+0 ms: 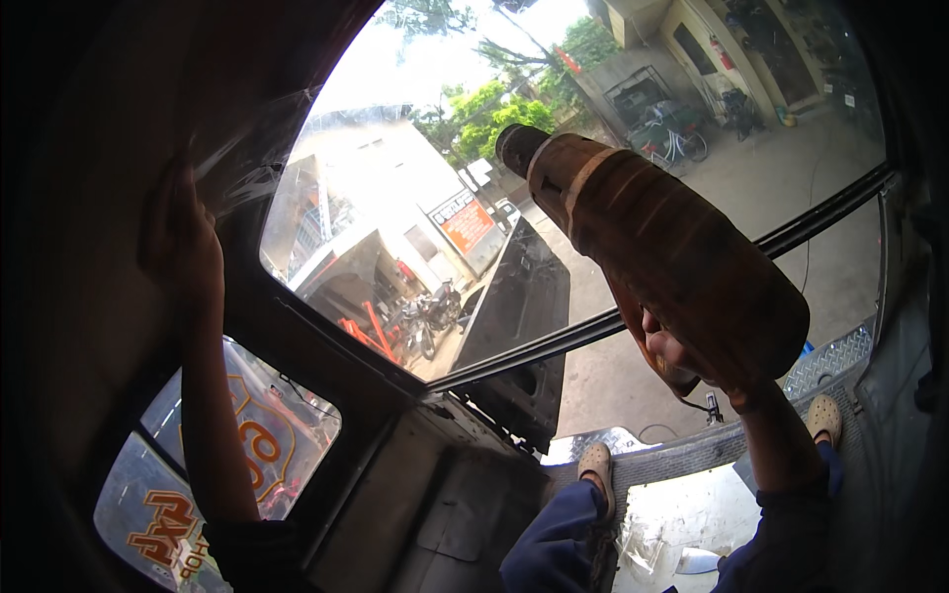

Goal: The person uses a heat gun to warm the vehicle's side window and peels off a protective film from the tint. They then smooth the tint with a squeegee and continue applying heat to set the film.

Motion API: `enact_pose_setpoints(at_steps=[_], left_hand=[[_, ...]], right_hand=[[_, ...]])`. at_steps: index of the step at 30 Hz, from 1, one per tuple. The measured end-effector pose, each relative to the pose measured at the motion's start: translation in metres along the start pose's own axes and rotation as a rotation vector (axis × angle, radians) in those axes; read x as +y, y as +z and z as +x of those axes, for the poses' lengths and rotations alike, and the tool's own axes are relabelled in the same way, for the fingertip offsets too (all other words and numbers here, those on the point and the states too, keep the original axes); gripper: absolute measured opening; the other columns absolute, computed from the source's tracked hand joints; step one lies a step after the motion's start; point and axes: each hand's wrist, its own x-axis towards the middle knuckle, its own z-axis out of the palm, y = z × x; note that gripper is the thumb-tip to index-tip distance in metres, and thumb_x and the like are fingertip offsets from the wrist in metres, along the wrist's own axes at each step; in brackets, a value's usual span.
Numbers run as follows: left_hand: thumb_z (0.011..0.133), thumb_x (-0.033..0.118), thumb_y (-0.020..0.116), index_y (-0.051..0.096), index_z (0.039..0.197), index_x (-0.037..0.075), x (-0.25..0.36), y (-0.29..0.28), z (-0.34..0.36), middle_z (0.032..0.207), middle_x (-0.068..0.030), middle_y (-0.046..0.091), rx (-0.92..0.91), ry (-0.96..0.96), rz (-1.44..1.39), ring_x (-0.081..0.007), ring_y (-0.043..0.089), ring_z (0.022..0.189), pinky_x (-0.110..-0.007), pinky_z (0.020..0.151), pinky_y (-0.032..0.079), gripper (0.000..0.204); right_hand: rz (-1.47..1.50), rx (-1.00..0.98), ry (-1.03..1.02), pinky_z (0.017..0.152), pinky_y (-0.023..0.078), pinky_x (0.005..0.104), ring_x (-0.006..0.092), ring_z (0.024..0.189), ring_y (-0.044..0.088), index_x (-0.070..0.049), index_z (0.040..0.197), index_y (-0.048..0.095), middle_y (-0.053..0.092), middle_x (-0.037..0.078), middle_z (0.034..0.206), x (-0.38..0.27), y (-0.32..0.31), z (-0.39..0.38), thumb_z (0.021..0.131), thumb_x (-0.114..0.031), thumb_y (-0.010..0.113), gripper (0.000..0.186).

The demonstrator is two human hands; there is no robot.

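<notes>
One heat gun [662, 262], orange and bulky, sits just inside the windshield [415, 188], nozzle aimed up at the glass. The right hand [687, 361] is clamped on its grip below the barrel, the sensible hold: the body looks rigid and fairly heavy, and the nozzle end is likely hot. One sheet of clear film [252, 148] clings at the windshield's upper left edge, thin, limp and easily creased. The left hand [178, 232] presses flat there, fingers seemingly spread, though it is dark.

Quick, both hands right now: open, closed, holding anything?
Left hand: open, pressed flat against the clear film at the window's upper edge.
Right hand: closed on the heat gun handle.
</notes>
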Motion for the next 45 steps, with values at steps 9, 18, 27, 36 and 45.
enact_pose_setpoints(at_steps=[9,18,27,36,45], left_hand=[[0.089,0.012,0.058,0.067,0.106,0.009,0.017,-0.008,-0.002,0.099,-0.0057,0.067,0.041,-0.12,-0.171,-0.0115,0.065,0.077,-0.023,0.059,0.049,0.019],[0.089,0.009,0.058,0.067,0.106,0.008,0.019,-0.01,0.0,0.098,-0.0058,0.067,0.078,-0.124,-0.196,-0.0065,0.061,0.07,-0.02,0.054,0.046,0.019],[0.089,0.012,0.059,0.066,0.106,0.007,0.013,-0.017,-0.001,0.096,-0.0048,0.068,0.067,-0.134,-0.09,-0.0053,0.06,0.066,-0.019,0.051,0.044,0.019],[0.089,0.012,0.058,0.066,0.106,0.007,0.007,-0.022,-0.003,0.102,-0.006,0.067,0.065,-0.159,-0.121,-0.014,0.065,0.088,-0.024,0.068,0.051,0.02],[0.089,0.012,0.058,0.066,0.106,0.007,0.004,-0.027,-0.002,0.102,-0.0064,0.066,0.078,-0.1,-0.089,-0.0157,0.064,0.091,-0.026,0.073,0.052,0.019]], right_hand=[[0.262,0.016,0.132,0.069,0.05,0.0232,0.0109,0.076,0.06,-0.001,0.102,0.059,0.062,0.006,0.086,0.006,0.0,-0.011,0.076,-0.004,0.067,0.028],[0.448,0.02,0.302,0.067,0.05,0.0207,0.0103,0.076,0.06,0.001,0.106,0.057,0.061,0.008,0.089,0.001,-0.001,-0.01,0.08,-0.007,0.065,0.029],[1.073,0.093,0.849,0.065,0.049,0.0181,0.0096,0.076,0.059,0.003,0.11,0.054,0.06,0.01,0.092,0.003,-0.005,-0.006,0.084,-0.01,0.063,0.031],[0.844,-0.103,0.327,0.064,0.05,0.0169,0.0101,0.074,0.06,0.005,0.111,0.052,0.06,0.011,0.091,0.014,-0.011,-0.012,0.087,-0.012,0.06,0.03],[0.943,0.074,0.636,0.065,0.049,0.0198,0.0097,0.075,0.059,0.003,0.109,0.056,0.06,0.008,0.089,-0.009,-0.007,-0.008,0.081,-0.014,0.066,0.034]])
